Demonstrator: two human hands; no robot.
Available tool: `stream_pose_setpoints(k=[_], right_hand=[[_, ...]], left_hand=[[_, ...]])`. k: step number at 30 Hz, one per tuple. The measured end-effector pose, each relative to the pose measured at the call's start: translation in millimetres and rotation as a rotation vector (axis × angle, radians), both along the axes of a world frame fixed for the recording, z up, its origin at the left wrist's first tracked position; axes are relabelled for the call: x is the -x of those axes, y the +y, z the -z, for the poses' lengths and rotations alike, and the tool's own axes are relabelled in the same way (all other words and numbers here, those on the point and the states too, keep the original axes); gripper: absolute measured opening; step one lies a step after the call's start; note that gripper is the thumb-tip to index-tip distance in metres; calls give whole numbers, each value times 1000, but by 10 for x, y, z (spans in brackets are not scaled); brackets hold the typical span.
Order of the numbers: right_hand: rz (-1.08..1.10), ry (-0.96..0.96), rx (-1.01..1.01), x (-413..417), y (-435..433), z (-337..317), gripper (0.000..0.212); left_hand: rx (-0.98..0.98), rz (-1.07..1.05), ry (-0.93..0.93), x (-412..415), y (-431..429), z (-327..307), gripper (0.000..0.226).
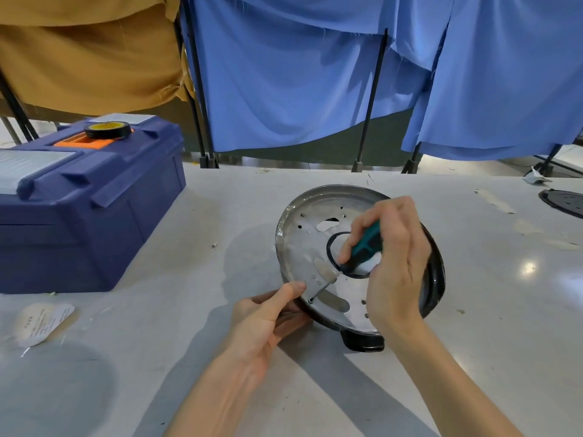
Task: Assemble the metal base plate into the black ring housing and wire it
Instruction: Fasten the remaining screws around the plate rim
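Both hands busy: left hand (268,313) grips black ring housing (433,279) rim, metal base plate (299,244) seated inside, tilted on worktop (473,357); right hand (394,263) grasps teal screwdriver (362,250), tip on plate.

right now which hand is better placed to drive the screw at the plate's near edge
Right. The right hand grips the screwdriver, its tip at the screw near the rim of the metal base plate; the left hand only holds that rim.
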State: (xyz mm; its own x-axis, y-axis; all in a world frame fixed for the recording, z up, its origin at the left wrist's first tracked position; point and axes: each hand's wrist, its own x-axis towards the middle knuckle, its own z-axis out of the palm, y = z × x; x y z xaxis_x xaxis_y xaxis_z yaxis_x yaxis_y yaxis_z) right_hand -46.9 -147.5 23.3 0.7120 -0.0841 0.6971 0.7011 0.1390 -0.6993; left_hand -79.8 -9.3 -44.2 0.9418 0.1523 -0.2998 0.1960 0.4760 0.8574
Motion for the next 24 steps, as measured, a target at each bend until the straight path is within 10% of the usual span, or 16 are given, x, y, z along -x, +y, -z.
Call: stream_pose_setpoints(k=[7,15,24], right_hand=[[148,-38,923,11,-283,-360,47],[285,25,1051,89,-346,-532,64],[263,103,1421,144,-324,-250,31]], left_hand=[[18,-156,6,-35,35,-43,39],[82,-310,-32,-94,71,-64,23],[50,-400,-125,-305,128,-15,32]])
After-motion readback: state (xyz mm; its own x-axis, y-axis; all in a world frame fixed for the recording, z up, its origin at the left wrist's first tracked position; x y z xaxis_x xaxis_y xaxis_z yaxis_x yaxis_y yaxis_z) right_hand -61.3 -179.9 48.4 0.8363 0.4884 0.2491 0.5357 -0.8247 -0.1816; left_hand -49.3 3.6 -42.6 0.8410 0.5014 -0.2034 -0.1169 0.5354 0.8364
